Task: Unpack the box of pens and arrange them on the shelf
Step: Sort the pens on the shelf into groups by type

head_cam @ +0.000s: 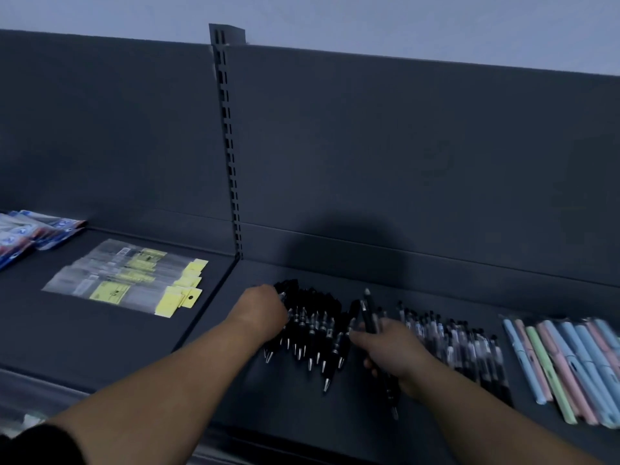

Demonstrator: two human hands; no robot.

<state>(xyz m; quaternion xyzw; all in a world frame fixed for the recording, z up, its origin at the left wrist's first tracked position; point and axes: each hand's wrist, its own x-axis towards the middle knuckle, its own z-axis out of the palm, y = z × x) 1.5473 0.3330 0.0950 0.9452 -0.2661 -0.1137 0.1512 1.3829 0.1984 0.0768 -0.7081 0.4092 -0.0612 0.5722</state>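
Black pens (312, 327) on shelf (302, 407); right hand (392, 350) grips some.

The person is wearing a black sleeve (40, 444), ending above the left elbow; the arms are showing bare down to the left hand (265, 308) and right hand (394, 347).

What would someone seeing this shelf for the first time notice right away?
The heap of black pens mid-shelf, with the left hand at its left end and the right hand gripping a few more. Next, the pastel pens in a row at the right, and the yellow-tagged clear packets in the left bay.
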